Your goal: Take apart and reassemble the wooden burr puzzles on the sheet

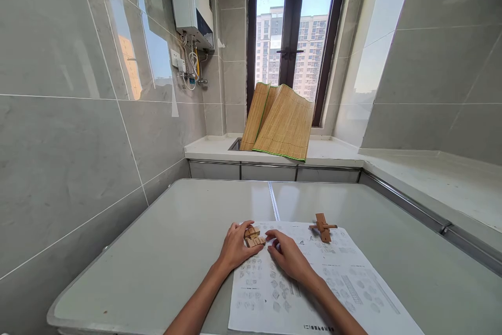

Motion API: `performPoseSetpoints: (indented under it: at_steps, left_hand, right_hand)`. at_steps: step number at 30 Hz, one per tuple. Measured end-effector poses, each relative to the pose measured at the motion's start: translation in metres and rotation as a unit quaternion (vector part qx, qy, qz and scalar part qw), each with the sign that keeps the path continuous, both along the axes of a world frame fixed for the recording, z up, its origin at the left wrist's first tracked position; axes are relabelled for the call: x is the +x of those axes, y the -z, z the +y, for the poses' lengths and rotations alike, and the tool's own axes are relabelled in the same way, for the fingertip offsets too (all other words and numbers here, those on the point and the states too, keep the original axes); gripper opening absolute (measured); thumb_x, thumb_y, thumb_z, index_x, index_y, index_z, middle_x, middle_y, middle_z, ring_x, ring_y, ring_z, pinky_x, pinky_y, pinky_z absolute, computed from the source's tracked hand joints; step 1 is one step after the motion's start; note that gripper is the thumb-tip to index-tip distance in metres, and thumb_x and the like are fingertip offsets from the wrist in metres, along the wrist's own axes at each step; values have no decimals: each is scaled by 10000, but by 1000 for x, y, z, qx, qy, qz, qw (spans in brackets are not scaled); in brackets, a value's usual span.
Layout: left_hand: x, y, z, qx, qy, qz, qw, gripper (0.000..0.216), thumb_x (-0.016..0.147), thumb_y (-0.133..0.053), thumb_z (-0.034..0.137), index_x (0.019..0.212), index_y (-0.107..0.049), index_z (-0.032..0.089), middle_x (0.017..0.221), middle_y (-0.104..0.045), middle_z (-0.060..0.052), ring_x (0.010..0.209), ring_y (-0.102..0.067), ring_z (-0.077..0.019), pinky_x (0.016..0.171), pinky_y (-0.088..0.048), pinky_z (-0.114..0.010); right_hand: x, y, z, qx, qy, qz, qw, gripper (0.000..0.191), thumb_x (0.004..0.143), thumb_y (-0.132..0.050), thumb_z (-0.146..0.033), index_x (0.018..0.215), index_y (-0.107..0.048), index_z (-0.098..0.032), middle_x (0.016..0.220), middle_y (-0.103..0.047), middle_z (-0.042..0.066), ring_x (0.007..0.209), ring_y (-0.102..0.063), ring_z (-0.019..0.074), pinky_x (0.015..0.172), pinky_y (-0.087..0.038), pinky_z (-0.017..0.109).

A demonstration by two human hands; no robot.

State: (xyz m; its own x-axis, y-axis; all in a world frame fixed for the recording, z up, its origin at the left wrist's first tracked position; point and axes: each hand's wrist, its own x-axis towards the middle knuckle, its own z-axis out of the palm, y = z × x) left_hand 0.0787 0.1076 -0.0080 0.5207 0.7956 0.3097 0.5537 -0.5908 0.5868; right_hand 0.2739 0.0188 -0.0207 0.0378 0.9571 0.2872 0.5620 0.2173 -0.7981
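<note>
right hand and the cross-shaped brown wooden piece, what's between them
In the head view, just a bare stretch of printed sheet lies between the right hand and the brown wooden piece.

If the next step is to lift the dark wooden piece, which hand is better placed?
Probably the right hand: it looks empty and is nearer the dark wooden piece, while the left hand holds the light wooden block.

Glossy pale-grey table (137,272); a large white printed paper sheet (251,319) lies flat, its far edge crossing the thin white seam (273,201).
</note>
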Motion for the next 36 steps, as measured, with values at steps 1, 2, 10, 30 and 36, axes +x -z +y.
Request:
performPoseSetpoints:
  at_steps: [1, 2, 10, 30, 36]
  left_hand:
    - [0, 1, 1, 6, -4, -3, 1000, 677, 728, -766, 509, 1336, -561, 293, 1088, -691, -54, 1084, -594, -302, 876, -505, -410]
    - [-1, 1, 2, 12, -9, -4, 1000, 675, 726, -767, 512, 1333, -562, 296, 1087, -698, -52, 1080, -593, -303, 875, -503, -413]
    - [-7, -2, 17, 18, -48, -8, 999, 681, 725, -756, 548, 1317, -580, 264, 1098, -715, -64, 1082, -599, -307, 900, -504, -424]
    - [-15, 3, 37, 20, -22, 17, 999, 793, 781, -717, 614, 1430, -455, 241, 1323, -547, -136, 1255, -486, -362, 1021, -436, -521]
    - [-14, 3, 33, 118, -18, -33, 992, 596, 885, -642, 551, 1374, -483, 249, 1353, -538, -115, 1242, -485, -330, 1031, -425, -517]
  right_hand:
    - [1, -1, -2, 2, -1, 15, 1000, 322, 892, -508, -278, 1195, -609, -233, 1120, -712, 76, 840, -659, 220, 793, -512, 354]
    - [2, -2, -5, 5, 0, 30, 1000, 317, 893, -515, -292, 1188, -617, -235, 1117, -713, 77, 844, -660, 221, 788, -515, 352]
    - [33, -1, -37, -12, 45, 86, 995, 285, 887, -573, -395, 1110, -673, -250, 1045, -745, 64, 839, -677, 229, 705, -511, 327]
    - [137, 20, -21, -150, -37, 749, 644, 107, 1009, -564, -265, 1064, -574, -174, 476, -429, -130, 274, -344, 14, 272, -247, 91]
    - [126, 25, -2, -95, -77, 761, 637, 115, 986, -597, -204, 894, -530, -216, 438, -402, -145, 265, -356, 14, 284, -246, 84]
